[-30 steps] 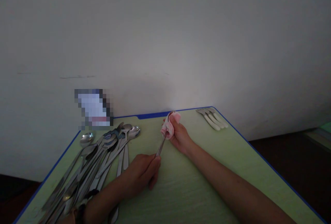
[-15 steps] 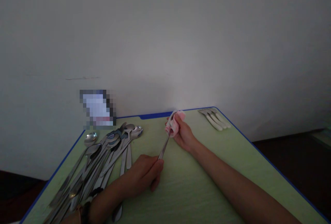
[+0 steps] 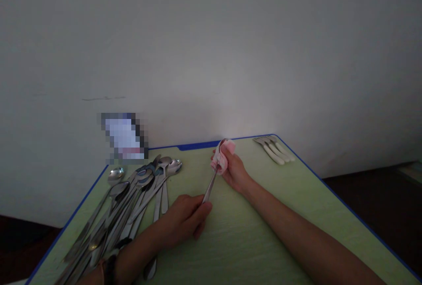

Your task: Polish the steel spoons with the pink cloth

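My left hand [image 3: 189, 217] is closed around the handle of a metal spoon [image 3: 210, 188], which points up and away over the table. My right hand [image 3: 233, 168] is closed on a pink and white cloth [image 3: 219, 160] wrapped around the spoon's far end. A curved rim shows at the top of the cloth; most of the bowl is hidden. Left of my left hand lies a loose pile of metal spoons and other long-handled cutlery [image 3: 138, 197], partly covered by my left forearm. Beyond my right hand, several forks [image 3: 273, 151] with pale handles lie side by side.
The light green table [image 3: 263, 223] has a blue edge and stands against a grey wall [image 3: 211, 56]. A blurred-out, screen-like object [image 3: 123, 138] leans at the back left, behind the pile. Dark floor shows past both sides of the table.
My left hand has shifted slightly to the right, toward the cloth. My right hand stays closed on the cloth around the spoon, almost in the same place.
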### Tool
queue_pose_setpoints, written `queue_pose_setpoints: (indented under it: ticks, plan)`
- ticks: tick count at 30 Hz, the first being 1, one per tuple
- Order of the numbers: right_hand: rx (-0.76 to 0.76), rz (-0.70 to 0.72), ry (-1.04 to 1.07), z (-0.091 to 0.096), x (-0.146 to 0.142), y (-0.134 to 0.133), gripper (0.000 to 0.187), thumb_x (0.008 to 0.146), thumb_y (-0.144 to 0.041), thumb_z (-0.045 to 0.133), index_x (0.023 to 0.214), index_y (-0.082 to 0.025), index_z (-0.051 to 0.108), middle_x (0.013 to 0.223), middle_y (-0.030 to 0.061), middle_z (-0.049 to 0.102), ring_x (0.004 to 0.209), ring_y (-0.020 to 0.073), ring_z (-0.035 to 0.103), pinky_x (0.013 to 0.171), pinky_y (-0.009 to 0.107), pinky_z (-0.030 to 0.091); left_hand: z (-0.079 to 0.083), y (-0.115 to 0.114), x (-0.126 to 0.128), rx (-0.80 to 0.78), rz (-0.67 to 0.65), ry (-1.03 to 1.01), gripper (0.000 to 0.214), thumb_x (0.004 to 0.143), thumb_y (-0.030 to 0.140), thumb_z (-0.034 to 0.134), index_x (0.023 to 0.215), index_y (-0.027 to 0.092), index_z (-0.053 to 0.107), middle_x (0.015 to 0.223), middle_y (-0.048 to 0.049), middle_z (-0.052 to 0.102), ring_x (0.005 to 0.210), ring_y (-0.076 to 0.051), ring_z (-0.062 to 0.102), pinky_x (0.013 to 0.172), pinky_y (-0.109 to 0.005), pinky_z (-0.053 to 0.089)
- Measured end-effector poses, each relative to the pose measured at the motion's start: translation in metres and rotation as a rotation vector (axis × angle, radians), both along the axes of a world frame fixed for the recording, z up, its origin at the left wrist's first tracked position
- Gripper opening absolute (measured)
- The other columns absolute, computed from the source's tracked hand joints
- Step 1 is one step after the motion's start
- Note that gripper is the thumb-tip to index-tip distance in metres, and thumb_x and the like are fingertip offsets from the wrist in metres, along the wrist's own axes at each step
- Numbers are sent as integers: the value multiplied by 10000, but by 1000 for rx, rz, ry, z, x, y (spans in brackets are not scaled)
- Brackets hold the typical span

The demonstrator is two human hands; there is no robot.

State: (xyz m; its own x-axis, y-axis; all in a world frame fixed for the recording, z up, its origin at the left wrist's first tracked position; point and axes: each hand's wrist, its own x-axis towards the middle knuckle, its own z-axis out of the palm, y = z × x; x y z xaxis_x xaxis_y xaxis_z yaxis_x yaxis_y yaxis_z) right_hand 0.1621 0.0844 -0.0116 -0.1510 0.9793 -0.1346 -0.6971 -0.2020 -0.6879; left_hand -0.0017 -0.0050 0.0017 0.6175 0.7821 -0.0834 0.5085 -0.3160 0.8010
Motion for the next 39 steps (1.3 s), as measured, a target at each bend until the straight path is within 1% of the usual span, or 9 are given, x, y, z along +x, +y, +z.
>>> queue_pose_setpoints:
  ticks: [4,8,11,16,19,22,29,34,39]
  plan:
    - [-22,-99,50,1,2,4,199,724,-326,703,743,-159,596,636,-20,612,537,89,566,494,197,502,2,0,-1,36,-51,19,532,967,403,269,530,184,479,482,26,555,488,-96,532,622,-178,420]
    - [7,-85,-3,1,6,7,253,715,-387,707,728,-161,592,625,-16,600,538,88,558,515,204,517,2,-1,1,82,-48,28,540,983,379,220,557,189,491,500,25,581,507,-96,550,683,-180,429]
    - [17,-66,-19,0,9,9,279,707,-404,711,713,-149,597,612,-5,601,518,90,546,497,205,507,0,-2,1,104,-56,31,536,983,387,213,562,194,481,501,22,585,506,-100,551,663,-182,432]
    - [32,-74,-28,1,11,9,299,691,-418,719,708,-143,603,614,-1,618,521,90,558,505,200,495,-2,-2,1,118,23,34,476,977,381,217,607,204,459,484,26,572,483,-110,539,628,-196,436]
    - [70,-3,-107,2,6,1,353,687,-478,698,701,-138,606,599,14,632,500,101,563,488,213,481,-2,0,2,110,64,33,468,974,379,217,606,208,450,487,25,570,493,-116,539,622,-203,437]
    - [141,143,-233,3,-2,-10,426,691,-548,657,707,-124,616,597,42,653,503,130,591,467,229,466,-3,2,3,86,99,24,445,973,367,222,627,208,451,494,26,578,504,-119,547,628,-208,442]
    - [254,300,-405,4,-8,-22,444,776,-556,549,773,-125,652,580,41,671,499,138,609,484,230,468,-7,3,3,49,95,-21,400,965,350,255,651,208,458,459,35,575,480,-116,543,619,-205,439]
    - [226,241,-365,1,-8,-19,446,747,-561,585,734,-120,652,615,46,676,518,138,613,513,239,486,-9,4,3,-41,146,-83,402,959,392,268,671,200,472,433,51,532,439,-111,506,527,-203,407]
    - [107,74,-224,0,-10,-15,430,717,-566,622,717,-136,620,593,31,650,496,127,579,534,261,494,-12,4,2,-157,158,-174,435,958,438,254,680,191,480,419,59,495,416,-106,469,463,-199,369]
